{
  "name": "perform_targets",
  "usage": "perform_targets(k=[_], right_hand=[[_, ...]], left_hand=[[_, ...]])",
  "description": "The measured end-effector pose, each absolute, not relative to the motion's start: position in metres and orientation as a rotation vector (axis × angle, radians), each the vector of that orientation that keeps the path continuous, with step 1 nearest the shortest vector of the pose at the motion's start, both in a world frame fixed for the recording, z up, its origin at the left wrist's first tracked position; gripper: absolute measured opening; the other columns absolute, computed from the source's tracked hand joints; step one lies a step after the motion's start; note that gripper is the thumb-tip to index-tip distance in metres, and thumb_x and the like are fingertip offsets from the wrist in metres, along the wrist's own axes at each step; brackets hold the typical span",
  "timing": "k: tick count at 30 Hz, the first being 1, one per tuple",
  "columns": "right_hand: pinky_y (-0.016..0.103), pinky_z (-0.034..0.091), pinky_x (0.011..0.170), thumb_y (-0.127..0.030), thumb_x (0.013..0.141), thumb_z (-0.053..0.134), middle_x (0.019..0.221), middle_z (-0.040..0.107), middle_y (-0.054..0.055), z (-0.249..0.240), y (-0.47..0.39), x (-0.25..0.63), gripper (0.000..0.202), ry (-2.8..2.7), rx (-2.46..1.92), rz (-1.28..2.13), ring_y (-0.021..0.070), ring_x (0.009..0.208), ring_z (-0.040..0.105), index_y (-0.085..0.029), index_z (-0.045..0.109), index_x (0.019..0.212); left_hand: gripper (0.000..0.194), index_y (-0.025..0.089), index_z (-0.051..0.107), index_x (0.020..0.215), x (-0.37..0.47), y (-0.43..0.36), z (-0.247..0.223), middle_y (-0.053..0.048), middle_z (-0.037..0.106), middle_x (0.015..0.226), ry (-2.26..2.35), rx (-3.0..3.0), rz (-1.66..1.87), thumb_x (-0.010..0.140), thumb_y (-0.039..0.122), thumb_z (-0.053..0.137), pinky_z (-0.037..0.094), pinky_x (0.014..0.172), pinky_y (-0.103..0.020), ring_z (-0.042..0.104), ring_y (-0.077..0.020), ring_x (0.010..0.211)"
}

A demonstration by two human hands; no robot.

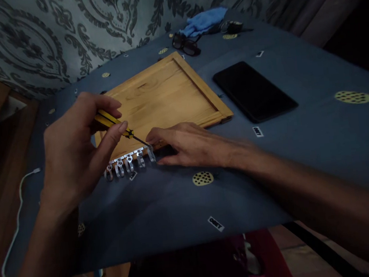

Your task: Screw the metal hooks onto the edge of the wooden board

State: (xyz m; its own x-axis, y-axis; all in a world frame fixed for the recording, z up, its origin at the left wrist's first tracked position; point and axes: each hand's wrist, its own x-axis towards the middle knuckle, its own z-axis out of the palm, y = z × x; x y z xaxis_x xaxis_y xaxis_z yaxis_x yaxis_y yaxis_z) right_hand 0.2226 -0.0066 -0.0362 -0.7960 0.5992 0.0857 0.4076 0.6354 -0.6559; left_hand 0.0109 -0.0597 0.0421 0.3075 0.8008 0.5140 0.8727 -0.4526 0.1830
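Observation:
My left hand (76, 152) is closed around the yellow handle of a screwdriver (113, 122). Its thin shaft slants down to the right, and the tip meets the right end of a metal hook rail (129, 158). Several silver hooks hang from this rail along the near edge of a framed wooden board (154, 93), which lies on the table. My right hand (190, 145) grips around the last hook at that edge, index finger above beside the screwdriver tip and thumb below. The exact contact of its fingertips is partly hidden.
A black phone or tablet (254, 90) lies right of the board. Sunglasses (186, 45), a blue cloth (205, 21) and a dark bunch, perhaps keys (231, 26), are at the back. A white cable (18, 217) runs along the left. The blue tablecloth (165, 217) has pineapple prints.

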Motion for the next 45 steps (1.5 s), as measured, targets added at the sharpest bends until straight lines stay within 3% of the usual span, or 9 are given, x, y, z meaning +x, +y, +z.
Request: perform_targets(k=[6,11,16,22,28,33,41,45], right_hand=[[0.033,0.047,0.082,-0.027,0.089,0.071,0.115,0.076,0.007,-0.036,-0.007,0.222,0.043,-2.559,-0.8,0.909,0.0246,0.104,0.071,-0.021,0.058,0.129],[0.033,0.047,0.082,-0.026,0.089,0.072,0.113,0.077,0.007,-0.036,-0.007,0.222,0.043,-2.557,-0.809,0.915,0.0246,0.104,0.071,-0.02,0.058,0.129],[0.033,0.046,0.082,-0.027,0.09,0.071,0.113,0.077,0.008,-0.035,-0.007,0.223,0.043,-2.569,-0.797,0.907,0.0247,0.104,0.071,-0.019,0.058,0.13],[0.032,0.045,0.08,-0.026,0.09,0.072,0.114,0.077,0.008,-0.034,-0.007,0.223,0.043,-2.569,-0.81,0.914,0.0239,0.101,0.071,-0.019,0.058,0.13],[0.031,0.045,0.078,-0.026,0.089,0.072,0.111,0.077,0.007,-0.033,-0.007,0.222,0.041,-2.575,-0.81,0.898,0.0239,0.099,0.071,-0.019,0.058,0.128],[0.031,0.045,0.078,-0.026,0.09,0.071,0.112,0.077,0.007,-0.034,-0.006,0.222,0.042,-2.581,-0.807,0.928,0.024,0.101,0.071,-0.019,0.057,0.129],[0.033,0.046,0.082,-0.026,0.09,0.071,0.114,0.077,0.008,-0.035,-0.006,0.222,0.042,-2.56,-0.797,0.93,0.025,0.103,0.071,-0.019,0.058,0.129],[0.033,0.047,0.083,-0.026,0.09,0.072,0.114,0.077,0.008,-0.035,-0.007,0.222,0.042,-2.547,-0.797,0.941,0.0248,0.104,0.071,-0.019,0.058,0.129]], left_hand=[[0.035,0.022,0.064,0.116,0.007,-0.056,0.039,0.003,0.064,0.081,-1.481,-2.352,-0.671,0.095,0.05,0.063,0.043,0.057,-0.022,0.056,-0.0094,0.059],[0.019,0.021,0.064,0.109,0.009,-0.058,0.04,0.004,0.064,0.081,-1.429,-2.394,-0.72,0.094,0.033,0.066,0.044,0.06,-0.018,0.057,-0.0066,0.062],[0.033,0.023,0.059,0.121,0.007,-0.061,0.045,0.002,0.065,0.091,-1.508,-2.494,-0.765,0.09,0.024,0.068,0.051,0.062,-0.018,0.062,-0.0086,0.069],[0.036,0.023,0.058,0.123,0.004,-0.059,0.04,0.0,0.066,0.102,-1.546,-2.466,-0.792,0.09,0.028,0.071,0.053,0.067,-0.022,0.066,-0.0106,0.076],[0.027,0.025,0.063,0.114,0.011,-0.057,0.036,0.003,0.066,0.085,-1.448,-2.373,-0.747,0.096,0.045,0.063,0.05,0.061,-0.027,0.064,-0.0134,0.066],[0.018,0.029,0.068,0.109,0.014,-0.058,0.036,0.001,0.072,0.092,-1.467,-2.326,-0.812,0.093,0.036,0.068,0.054,0.066,-0.031,0.067,-0.0163,0.07],[0.035,0.023,0.066,0.121,0.005,-0.058,0.035,0.002,0.072,0.104,-1.422,-2.411,-0.949,0.088,0.028,0.074,0.058,0.074,-0.025,0.071,-0.0119,0.082],[0.035,0.024,0.065,0.121,0.005,-0.057,0.037,0.003,0.071,0.096,-1.433,-2.471,-0.96,0.087,0.02,0.071,0.06,0.075,-0.025,0.072,-0.0117,0.082]])
